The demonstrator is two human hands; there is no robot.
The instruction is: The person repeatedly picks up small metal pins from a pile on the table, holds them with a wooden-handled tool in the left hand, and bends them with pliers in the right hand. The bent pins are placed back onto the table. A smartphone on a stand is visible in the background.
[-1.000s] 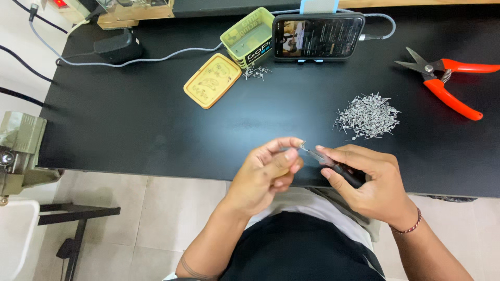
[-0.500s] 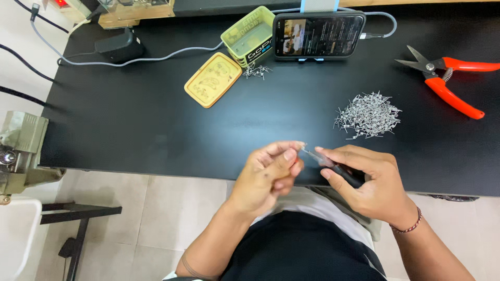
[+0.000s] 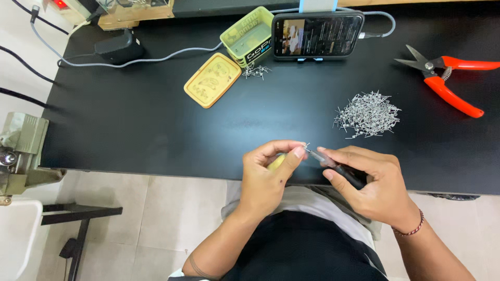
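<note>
Both hands meet at the near edge of a black desk, seen from above by the person's own head camera. Left hand has its grip closed: thumb and forefinger pinch a tiny silver wire piece at the fingertips, and a small yellow object, too hidden to identify, shows inside the curled fingers. Right hand has its grip closed around a slim dark-handled tool, whose thin metal tip points left and meets the wire piece between the two hands. A thin red-brown bracelet circles the right wrist.

Further back on the desk, to the right, lies a loose heap of small silver wire pieces, well apart from the hands. Beyond it, near the right edge, rest red-handled cutting pliers with their blades slightly parted. At the back centre, a dark smartphone stands on its long side with the screen lit and a grey cable plugged into its right end. Just left of the phone sits an open pale green metal tin, tipped on its side. Its yellow rectangular lid lies flat in front of it, and a few scattered silver wire pieces lie between lid and phone. A black power adapter with a grey cord sits at the back left.
</note>
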